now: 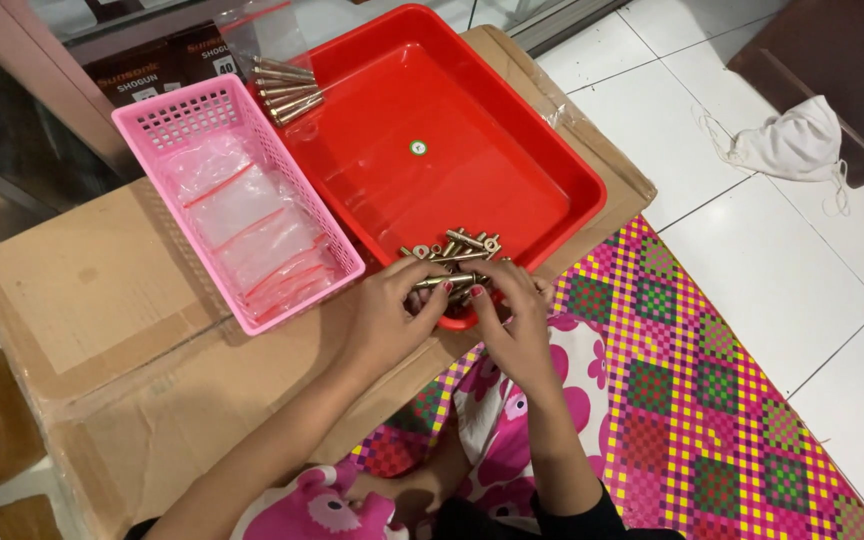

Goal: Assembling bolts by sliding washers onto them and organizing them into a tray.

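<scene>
A red plastic tray (512, 130) lies on a flattened cardboard box (102, 300). A small heap of brass-coloured bolts (457, 248) sits in the tray's near corner. My left hand (392, 305) and my right hand (512, 310) meet over that corner, fingers closed around several bolts (444, 282) held between them. A clear zip bag of more bolts (287, 95) rests at the tray's far left edge.
A pink slotted basket (192, 110) with several clear red-striped zip bags (252, 225) stands left of the tray. A colourful woven mat (712, 400) covers the white tiled floor at right. A white cloth (797, 140) lies on the floor at the far right.
</scene>
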